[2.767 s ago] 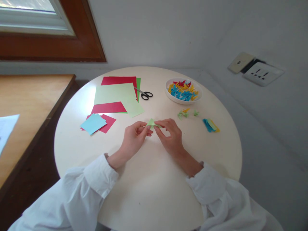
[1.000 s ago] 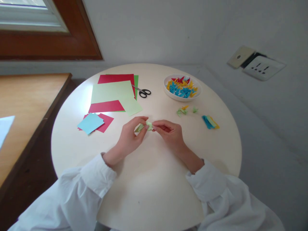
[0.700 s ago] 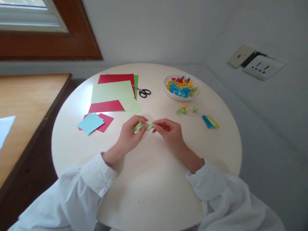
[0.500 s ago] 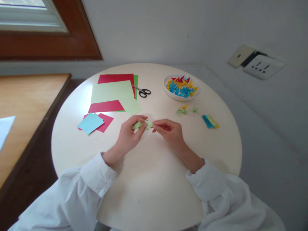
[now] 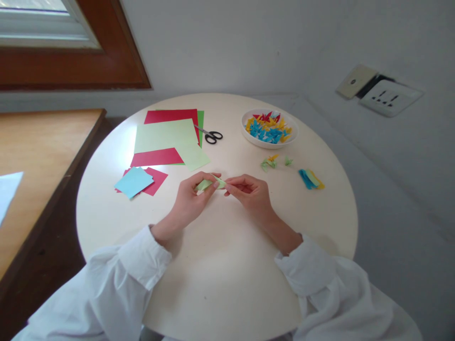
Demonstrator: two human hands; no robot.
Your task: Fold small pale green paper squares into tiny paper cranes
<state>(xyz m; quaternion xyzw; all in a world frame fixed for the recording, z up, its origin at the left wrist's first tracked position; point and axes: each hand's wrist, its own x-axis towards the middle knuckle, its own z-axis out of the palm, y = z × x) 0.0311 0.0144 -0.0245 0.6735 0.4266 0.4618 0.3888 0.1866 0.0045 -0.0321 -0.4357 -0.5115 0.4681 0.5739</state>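
Note:
Between my hands, above the middle of the round white table [image 5: 220, 265], is a small folded piece of light green paper [image 5: 204, 185]. My left hand [image 5: 192, 192] is closed on its left part, thumb in front and fingers behind. The thumb and forefinger of my right hand [image 5: 250, 192] pinch its right end. My fingers hide part of the folds. Beyond my right hand lie several small green folded paper pieces [image 5: 269, 164], one yellow piece [image 5: 273, 157] among them.
Large coloured sheets [image 5: 163, 135] lie at the back left, with black-handled scissors [image 5: 212, 137] on their right edge. Paper squares [image 5: 134, 182] are stacked at the left. A white bowl [image 5: 269, 144] holds many folded paper pieces. Blue, green and yellow strips [image 5: 310, 179] lie at the right.
The green paper between my fingers looks flatter and narrower at its right part, as if pressed together. Both hands stay almost in place.

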